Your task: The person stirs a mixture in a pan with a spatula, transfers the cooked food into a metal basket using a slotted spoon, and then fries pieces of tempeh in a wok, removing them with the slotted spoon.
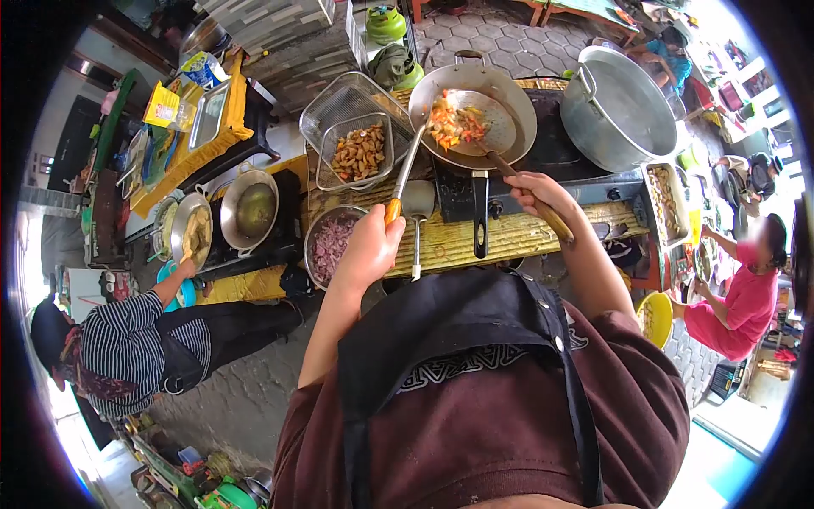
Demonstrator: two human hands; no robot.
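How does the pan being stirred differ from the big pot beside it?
- Depth: pan is shallow with flaring sides; pot is deep and straight-walled.
- Handles: pan has a long black handle plus a small loop opposite; pot shows a side loop, no long handle.
- Contents: pan holds orange-red food; no such pieces show in the pot.

Shared: both round, metal, uncovered.

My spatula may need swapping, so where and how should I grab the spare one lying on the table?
I'd grip the spare spatula by its slim handle, from your side: the handle points toward you, the broad head away.
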